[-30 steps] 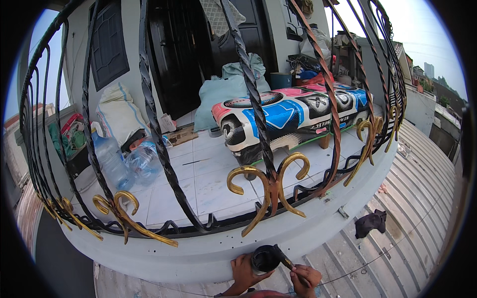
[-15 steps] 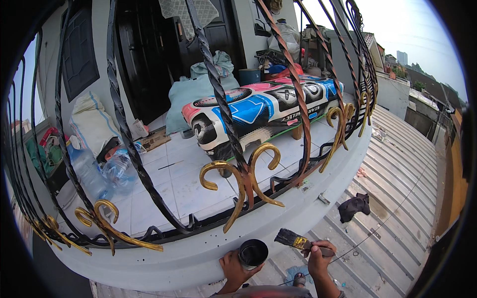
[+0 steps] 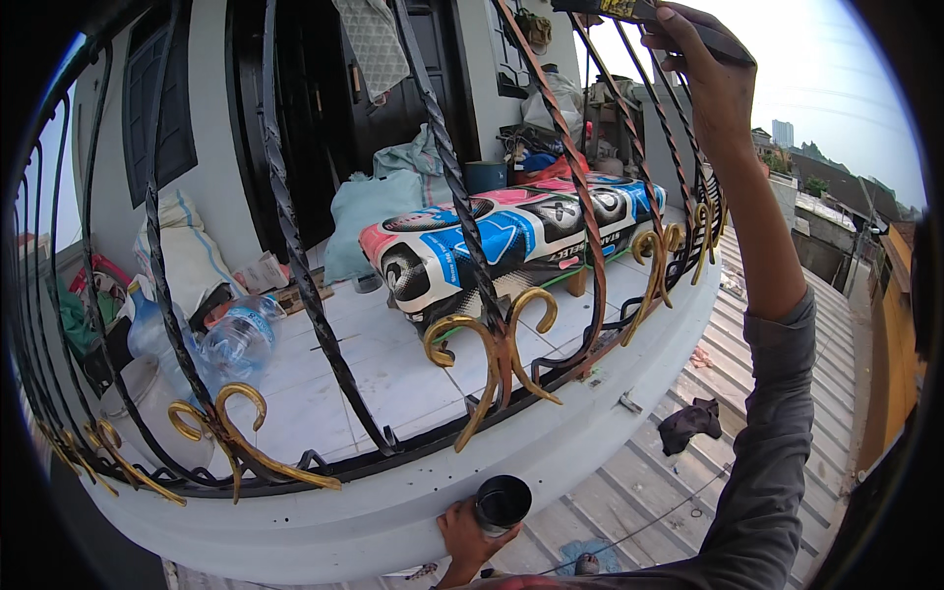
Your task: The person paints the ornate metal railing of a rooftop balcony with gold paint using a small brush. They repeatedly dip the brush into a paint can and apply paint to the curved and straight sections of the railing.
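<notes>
My left hand (image 3: 462,540) is wrapped round a small round can (image 3: 504,502) with dark paint inside, at the outer side of the white balcony ledge (image 3: 393,489). High at the upper right, my right hand (image 3: 696,61) grips a paintbrush (image 3: 726,37) by its handle. The brush lies level beside the top of the railing, its bristles partly cut off by the picture's upper edge; whether they touch a bar I cannot tell. The twisted railing bars (image 3: 313,285) are black at the left and reddish brown nearer the right, with gold scrolls (image 3: 489,349) low down.
Behind the railing stand a long bench with a colourful printed cover (image 3: 511,231), clear plastic water bottles (image 3: 239,334), a white bucket (image 3: 147,408) and stuffed sacks (image 3: 374,211). Below at the right is a ribbed metal roof (image 3: 639,492) with a dark cloth (image 3: 688,425) on it.
My right hand has risen from beside the can to the railing's upper part, carrying the paintbrush. My left hand still holds the can in about the same place. The view has shifted slightly.
</notes>
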Demonstrator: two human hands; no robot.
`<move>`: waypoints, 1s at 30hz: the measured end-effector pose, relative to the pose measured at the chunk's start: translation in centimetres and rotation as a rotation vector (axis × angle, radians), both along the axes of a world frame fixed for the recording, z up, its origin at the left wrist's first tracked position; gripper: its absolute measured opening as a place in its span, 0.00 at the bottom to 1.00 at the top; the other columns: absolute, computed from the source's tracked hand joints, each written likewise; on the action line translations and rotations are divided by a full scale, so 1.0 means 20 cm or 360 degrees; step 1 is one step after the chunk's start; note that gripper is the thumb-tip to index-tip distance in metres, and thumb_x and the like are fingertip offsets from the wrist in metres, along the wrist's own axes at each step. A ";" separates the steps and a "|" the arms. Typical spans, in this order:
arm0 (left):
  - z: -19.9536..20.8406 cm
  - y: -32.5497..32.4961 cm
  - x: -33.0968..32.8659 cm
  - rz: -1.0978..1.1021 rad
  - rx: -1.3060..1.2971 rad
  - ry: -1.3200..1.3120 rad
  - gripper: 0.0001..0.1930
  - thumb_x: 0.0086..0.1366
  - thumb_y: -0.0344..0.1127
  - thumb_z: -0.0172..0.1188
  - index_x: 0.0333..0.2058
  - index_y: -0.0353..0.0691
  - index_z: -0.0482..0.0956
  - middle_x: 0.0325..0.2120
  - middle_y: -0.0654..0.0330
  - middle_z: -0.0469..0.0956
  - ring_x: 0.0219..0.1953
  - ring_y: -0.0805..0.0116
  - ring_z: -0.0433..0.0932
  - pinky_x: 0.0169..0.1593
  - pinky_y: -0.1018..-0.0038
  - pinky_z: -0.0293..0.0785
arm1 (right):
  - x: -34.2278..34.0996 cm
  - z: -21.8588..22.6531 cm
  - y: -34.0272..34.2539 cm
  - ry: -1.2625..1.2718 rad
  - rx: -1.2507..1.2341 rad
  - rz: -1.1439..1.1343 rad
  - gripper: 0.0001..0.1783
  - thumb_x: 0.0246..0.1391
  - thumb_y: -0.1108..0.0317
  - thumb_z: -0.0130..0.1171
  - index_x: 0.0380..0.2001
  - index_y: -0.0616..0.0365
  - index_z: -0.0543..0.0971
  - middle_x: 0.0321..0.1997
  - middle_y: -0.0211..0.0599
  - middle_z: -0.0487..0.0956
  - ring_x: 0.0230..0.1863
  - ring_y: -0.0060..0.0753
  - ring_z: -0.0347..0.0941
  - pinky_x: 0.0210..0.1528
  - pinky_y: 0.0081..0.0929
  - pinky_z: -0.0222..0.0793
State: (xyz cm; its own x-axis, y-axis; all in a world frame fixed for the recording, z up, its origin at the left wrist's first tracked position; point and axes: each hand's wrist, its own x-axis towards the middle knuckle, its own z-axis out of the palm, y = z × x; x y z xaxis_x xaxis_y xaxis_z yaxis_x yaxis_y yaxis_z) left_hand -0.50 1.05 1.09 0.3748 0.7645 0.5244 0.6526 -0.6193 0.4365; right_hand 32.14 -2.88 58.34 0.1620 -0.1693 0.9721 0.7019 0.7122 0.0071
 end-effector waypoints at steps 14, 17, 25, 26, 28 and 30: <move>0.00 0.00 0.01 0.0003 0.0129 0.0035 0.50 0.39 0.72 0.77 0.45 0.30 0.75 0.43 0.48 0.72 0.52 0.48 0.68 0.56 0.53 0.61 | -0.08 0.33 0.15 -0.0336 -0.0537 -0.0471 0.12 0.54 0.64 0.67 0.29 0.66 0.87 0.24 0.34 0.85 0.23 0.20 0.78 0.28 0.21 0.75; 0.00 0.00 0.00 0.0010 0.0124 0.0044 0.48 0.39 0.72 0.77 0.43 0.31 0.74 0.43 0.49 0.72 0.52 0.49 0.69 0.55 0.53 0.61 | -0.09 0.35 0.08 -0.0338 -0.0620 -0.0497 0.14 0.53 0.63 0.65 0.28 0.68 0.86 0.22 0.36 0.83 0.22 0.21 0.77 0.25 0.21 0.74; 0.00 -0.01 0.01 0.0011 0.0175 -0.0029 0.49 0.38 0.71 0.78 0.43 0.30 0.74 0.42 0.49 0.73 0.52 0.48 0.69 0.54 0.53 0.62 | -0.04 0.43 0.10 -0.0452 -0.0668 -0.0386 0.12 0.57 0.66 0.65 0.28 0.67 0.83 0.23 0.37 0.83 0.22 0.21 0.78 0.28 0.21 0.78; -0.01 -0.01 0.01 0.0013 0.0171 -0.0028 0.49 0.38 0.71 0.78 0.43 0.30 0.74 0.42 0.49 0.73 0.52 0.48 0.69 0.54 0.53 0.62 | -0.03 0.42 0.11 -0.0481 -0.0745 -0.0365 0.12 0.57 0.66 0.65 0.29 0.67 0.83 0.23 0.37 0.83 0.22 0.21 0.78 0.28 0.21 0.78; -0.01 -0.01 0.01 0.0016 0.0165 -0.0037 0.49 0.38 0.71 0.78 0.43 0.30 0.74 0.42 0.48 0.73 0.52 0.48 0.69 0.54 0.52 0.62 | -0.02 0.41 0.10 -0.0494 -0.0790 -0.0437 0.12 0.57 0.66 0.65 0.30 0.67 0.84 0.24 0.37 0.84 0.24 0.23 0.80 0.29 0.21 0.79; -0.01 -0.01 0.01 0.0013 0.0169 -0.0026 0.49 0.38 0.71 0.78 0.43 0.29 0.74 0.42 0.48 0.73 0.52 0.48 0.69 0.54 0.52 0.62 | -0.03 0.40 0.09 -0.0491 -0.0645 -0.0418 0.12 0.57 0.66 0.66 0.30 0.67 0.84 0.24 0.37 0.84 0.24 0.23 0.81 0.29 0.21 0.79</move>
